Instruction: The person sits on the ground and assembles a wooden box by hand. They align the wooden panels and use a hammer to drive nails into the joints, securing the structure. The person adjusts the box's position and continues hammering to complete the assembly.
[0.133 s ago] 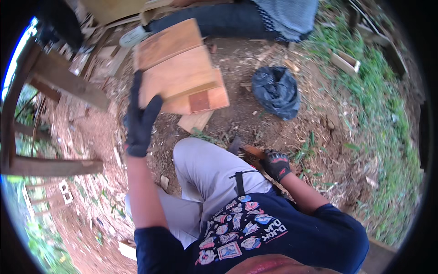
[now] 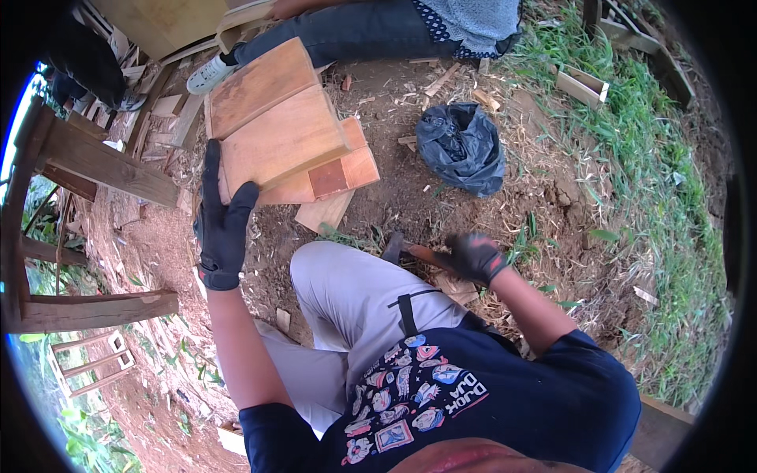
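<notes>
My left hand (image 2: 225, 232), in a black glove, grips the near left corner of a wooden board assembly (image 2: 276, 138), thumb at the near edge and fingers along the left side. The assembly is made of pale brown boards set at an angle, with a darker reddish patch low on its right. Under it, a flat wood offcut (image 2: 325, 211) rests on the dirt. At my right knee, my gloved right hand (image 2: 473, 258), slightly blurred, is closed round the brown handle of a hammer (image 2: 423, 253). The dark hammer head lies low near the ground.
A black plastic bag (image 2: 461, 150) sits on the dirt to the right of the boards. Another person's outstretched leg (image 2: 339, 39) lies beyond. Wooden frames (image 2: 98, 311) stand at the left, and a small wooden box (image 2: 581, 87) rests in the grass at the right.
The view has shifted a little, so the scene sits slightly further left. My right hand has turned on the hammer handle; my left hand keeps its place on the boards.
</notes>
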Demonstrator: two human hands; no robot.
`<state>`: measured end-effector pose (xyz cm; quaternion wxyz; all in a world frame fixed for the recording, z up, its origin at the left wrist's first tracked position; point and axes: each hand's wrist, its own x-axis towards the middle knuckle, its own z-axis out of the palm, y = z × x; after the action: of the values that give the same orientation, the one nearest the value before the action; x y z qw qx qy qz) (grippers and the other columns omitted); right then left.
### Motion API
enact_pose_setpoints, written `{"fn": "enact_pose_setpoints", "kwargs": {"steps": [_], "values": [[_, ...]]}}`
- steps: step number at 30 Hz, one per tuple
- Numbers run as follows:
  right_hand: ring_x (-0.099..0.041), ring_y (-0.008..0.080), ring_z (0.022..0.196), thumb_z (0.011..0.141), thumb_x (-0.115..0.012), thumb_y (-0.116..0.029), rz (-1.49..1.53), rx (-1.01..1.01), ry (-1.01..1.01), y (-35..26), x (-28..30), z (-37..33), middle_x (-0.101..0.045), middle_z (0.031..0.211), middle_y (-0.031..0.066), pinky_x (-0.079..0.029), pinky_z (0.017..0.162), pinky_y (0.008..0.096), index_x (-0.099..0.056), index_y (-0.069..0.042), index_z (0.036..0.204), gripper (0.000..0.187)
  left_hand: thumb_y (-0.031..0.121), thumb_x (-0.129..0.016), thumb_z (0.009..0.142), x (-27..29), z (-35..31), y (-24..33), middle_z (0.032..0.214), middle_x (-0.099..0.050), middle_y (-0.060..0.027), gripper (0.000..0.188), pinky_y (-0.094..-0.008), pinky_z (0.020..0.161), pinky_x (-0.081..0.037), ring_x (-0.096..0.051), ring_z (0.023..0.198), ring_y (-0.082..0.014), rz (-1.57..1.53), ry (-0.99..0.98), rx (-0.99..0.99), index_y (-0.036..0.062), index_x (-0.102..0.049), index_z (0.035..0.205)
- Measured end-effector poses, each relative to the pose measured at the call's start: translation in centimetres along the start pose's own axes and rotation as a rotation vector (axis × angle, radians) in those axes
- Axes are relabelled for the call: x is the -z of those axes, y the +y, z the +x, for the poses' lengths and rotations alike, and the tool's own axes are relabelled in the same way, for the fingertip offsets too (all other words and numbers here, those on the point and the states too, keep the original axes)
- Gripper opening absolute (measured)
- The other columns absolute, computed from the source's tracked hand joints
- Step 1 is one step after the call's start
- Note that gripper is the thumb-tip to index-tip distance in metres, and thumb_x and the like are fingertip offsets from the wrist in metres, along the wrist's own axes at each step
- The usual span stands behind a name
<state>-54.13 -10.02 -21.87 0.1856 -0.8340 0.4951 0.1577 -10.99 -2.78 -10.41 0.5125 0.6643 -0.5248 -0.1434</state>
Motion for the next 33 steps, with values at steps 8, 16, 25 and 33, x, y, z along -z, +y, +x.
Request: {"fn": "enact_pose_setpoints", "kwargs": {"steps": [8,16,25,33], "values": [[-0.074,0.0413,0.101,0.1,-0.061,-0.032,-0.126,-0.164,0.61,13.4,14.1,15.9,-0.075,0.107,0.0218,-0.058,0.085,0.0539,-0.073,-0.015,0.12,0.029,0.018,-0.058,0.108,-4.5,1.0,-1.8,0.171,-0.039,-0.0118,0.065,-0.0394,0.125,-0.034,-0.041,0.153,-0.0246,-0.215,0.158,-0.046,0.0108,-0.035,0.168],[-0.063,0.0423,0.131,0.091,-0.065,-0.042,-0.052,-0.288,0.326,7.3,9.8,19.5,-0.065,0.144,0.0234,-0.05,0.111,0.0465,-0.06,-0.017,0.148,0.063,0.022,-0.058,0.107,-3.9,0.2,-1.5,0.171,-0.038,-0.0118,0.067,-0.0417,0.126,-0.032,-0.039,0.155,-0.0262,-0.219,0.142,-0.068,0.0093,-0.033,0.168],[-0.063,0.0405,0.132,0.096,-0.063,-0.032,0.013,-0.266,0.259,10.1,11.3,21.2,-0.067,0.142,0.0202,-0.051,0.111,0.0468,-0.065,-0.017,0.143,0.049,0.013,-0.062,0.103,-3.0,0.6,-2.6,0.171,-0.039,-0.011,0.07,-0.0415,0.127,-0.032,-0.039,0.154,-0.0254,-0.199,0.174,-0.068,0.0105,-0.034,0.168],[-0.068,0.0411,0.12,0.099,-0.061,-0.037,-0.113,-0.119,0.421,12.0,8.4,24.0,-0.071,0.131,0.0232,-0.054,0.102,0.0482,-0.076,-0.008,0.121,0.039,0.016,-0.054,0.107,-3.4,0.8,-2.6,0.172,-0.038,-0.0099,0.065,-0.0422,0.128,-0.03,-0.038,0.156,-0.0253,-0.188,0.17,-0.084,0.0111,-0.033,0.168]]}}
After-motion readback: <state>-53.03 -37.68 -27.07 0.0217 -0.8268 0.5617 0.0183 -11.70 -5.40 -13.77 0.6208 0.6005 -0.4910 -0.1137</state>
